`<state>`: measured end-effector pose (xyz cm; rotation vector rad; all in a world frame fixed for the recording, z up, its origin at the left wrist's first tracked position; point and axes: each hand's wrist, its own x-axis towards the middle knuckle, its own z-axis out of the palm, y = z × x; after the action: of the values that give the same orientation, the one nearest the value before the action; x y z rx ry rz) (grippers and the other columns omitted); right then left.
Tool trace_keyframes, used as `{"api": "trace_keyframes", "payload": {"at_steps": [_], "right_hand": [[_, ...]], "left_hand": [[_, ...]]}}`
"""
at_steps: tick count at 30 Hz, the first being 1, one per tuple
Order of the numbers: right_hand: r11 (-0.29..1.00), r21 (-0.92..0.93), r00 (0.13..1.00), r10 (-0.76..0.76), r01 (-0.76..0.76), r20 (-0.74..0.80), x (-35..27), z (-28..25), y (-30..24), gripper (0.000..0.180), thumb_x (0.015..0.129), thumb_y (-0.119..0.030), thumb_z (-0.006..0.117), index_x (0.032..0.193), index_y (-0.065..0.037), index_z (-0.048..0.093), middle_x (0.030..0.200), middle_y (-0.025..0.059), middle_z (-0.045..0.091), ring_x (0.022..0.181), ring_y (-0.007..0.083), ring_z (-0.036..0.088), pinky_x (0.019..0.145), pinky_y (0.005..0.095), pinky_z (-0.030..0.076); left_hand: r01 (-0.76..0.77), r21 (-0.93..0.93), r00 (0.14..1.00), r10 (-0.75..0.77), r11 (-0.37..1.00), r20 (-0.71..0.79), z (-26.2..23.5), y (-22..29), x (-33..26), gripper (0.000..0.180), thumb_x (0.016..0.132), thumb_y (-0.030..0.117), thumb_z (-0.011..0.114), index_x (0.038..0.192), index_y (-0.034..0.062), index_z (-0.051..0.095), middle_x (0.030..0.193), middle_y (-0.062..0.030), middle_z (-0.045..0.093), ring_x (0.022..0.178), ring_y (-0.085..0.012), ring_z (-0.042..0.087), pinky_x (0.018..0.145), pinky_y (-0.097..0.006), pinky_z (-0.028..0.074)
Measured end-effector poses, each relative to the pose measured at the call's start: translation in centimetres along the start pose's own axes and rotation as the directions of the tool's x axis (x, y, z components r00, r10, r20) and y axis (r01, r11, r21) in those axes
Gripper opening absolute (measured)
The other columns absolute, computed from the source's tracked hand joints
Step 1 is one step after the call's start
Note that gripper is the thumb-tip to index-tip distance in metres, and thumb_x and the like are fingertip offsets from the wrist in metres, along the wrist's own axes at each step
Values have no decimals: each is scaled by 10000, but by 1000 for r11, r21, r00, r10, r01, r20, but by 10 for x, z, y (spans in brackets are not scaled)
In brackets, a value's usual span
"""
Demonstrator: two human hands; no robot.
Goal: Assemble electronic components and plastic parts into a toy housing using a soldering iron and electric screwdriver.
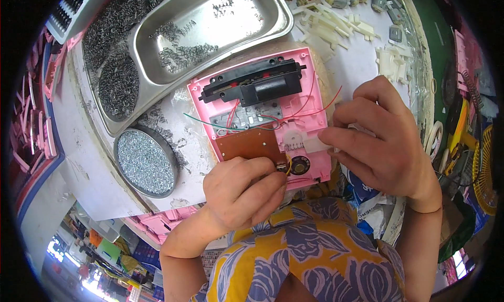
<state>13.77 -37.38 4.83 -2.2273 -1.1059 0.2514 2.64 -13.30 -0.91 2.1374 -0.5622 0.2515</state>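
Note:
A pink plastic housing point(317, 113) lies open before me. Across its far end sits a black mechanism point(270, 87), with red and green wires running loose below it. A brown circuit board point(252, 146) covers the near left part, beside a small round speaker point(300, 165). My left hand point(245, 190) is closed at the board's near edge, its fingertips by a small metal part; their grip is partly hidden. At the housing's right edge my right hand point(375, 136) pinches the end of a whitish plastic piece point(314, 145), next to a small coil spring point(294, 146).
A steel tray point(287, 19) with heaps of dark springs stands at the far left. Nearer is a round metal dish point(174, 168) full of small screws. Cream plastic parts point(328, 26) and small motors point(395, 34) lie at the far right.

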Motion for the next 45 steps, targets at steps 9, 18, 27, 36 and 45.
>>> {"api": "trace_keyframes", "payload": {"at_steps": [9, 18, 27, 36, 45], "right_hand": [[998, 44, 999, 37, -38, 22, 3, 1, 2, 396, 579, -37, 795, 966, -62, 715, 982, 62, 630, 872, 293, 537, 736, 390, 472], [999, -37, 1000, -8, 9, 29, 3, -1, -3, 402, 594, -42, 793, 987, -67, 709, 984, 58, 628, 864, 293, 522, 720, 394, 460], [997, 57, 998, 45, -43, -36, 1, -1, 9, 392, 570, -73, 811, 952, -48, 729, 924, 67, 608, 844, 282, 518, 740, 392, 441], [978, 159, 978, 158, -137, -133, -17, -7, 17, 346, 592, -87, 783, 929, -31, 730, 892, 79, 570, 846, 252, 504, 758, 361, 401], [958, 218, 970, 215, -186, -118, -19, -14, 13, 334, 582, -210, 801, 855, -32, 727, 861, 71, 567, 838, 253, 487, 747, 380, 381]], "left_hand": [[65, -28, 996, -63, 998, 65, -6, 6, 2, 287, 680, 11, 781, 953, 72, 717, 889, -83, 650, 670, -230, 610, 552, -319, 462], [38, -5, 998, -38, 999, 48, -5, 4, 3, 305, 663, 34, 790, 955, 72, 710, 911, -79, 648, 647, -215, 595, 530, -316, 450], [72, -22, 997, -71, 997, 44, -5, 7, 1, 298, 670, 16, 785, 951, 81, 708, 907, -74, 640, 657, -228, 600, 547, -328, 458], [30, 1, 1000, -30, 1000, 4, -2, 2, -1, 327, 649, 53, 799, 965, 66, 714, 928, -80, 652, 627, -201, 586, 518, -309, 439], [50, -60, 996, -45, 997, 78, -9, 3, 1, 317, 670, 22, 801, 968, 82, 710, 936, -81, 640, 677, -212, 610, 550, -313, 455]]}}
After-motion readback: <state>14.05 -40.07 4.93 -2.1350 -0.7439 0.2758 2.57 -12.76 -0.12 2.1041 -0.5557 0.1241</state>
